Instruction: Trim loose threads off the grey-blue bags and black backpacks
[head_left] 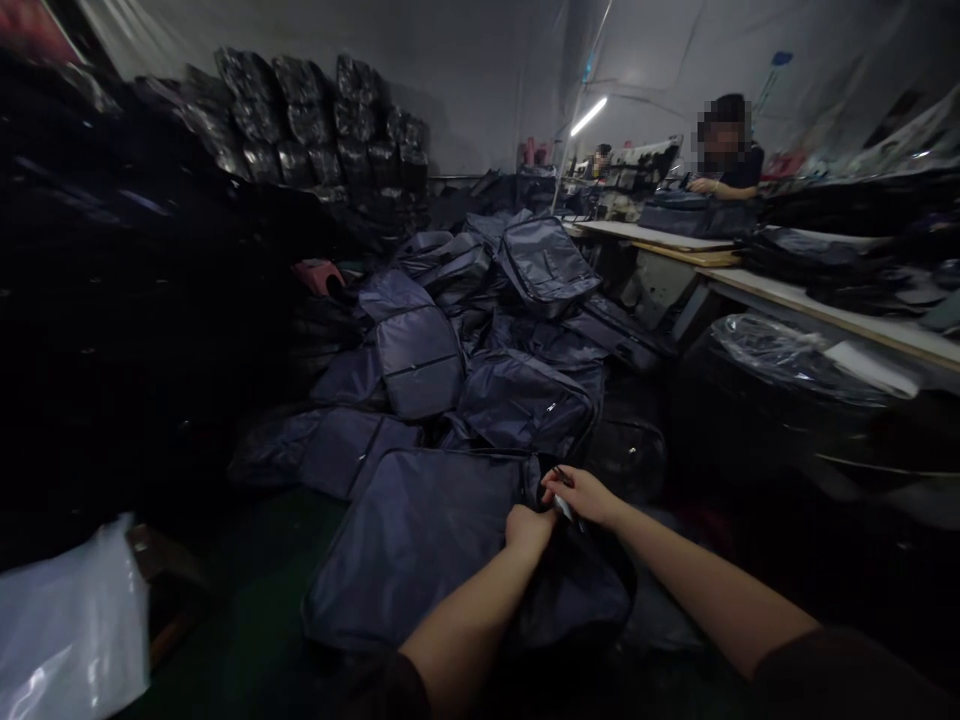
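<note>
A dark blue fabric bag (420,530) lies in front of me, close to my body. My left hand (529,530) is closed on the fabric of the bag near its top right edge. Just beyond it, my right hand (583,495) is pinched at the same edge, with a small dark thing at its fingertips that is too dim to name. A small white patch, perhaps a label, shows between the two hands. The bag's lower right part falls into shadow below my wrists.
A heap of similar dark bags (420,355) spreads ahead. Plastic-wrapped bundles (300,115) are stacked at the back left. Worktables (825,300) run along the right, where another person (724,150) handles a bag. A pale plastic sheet (75,620) lies at lower left.
</note>
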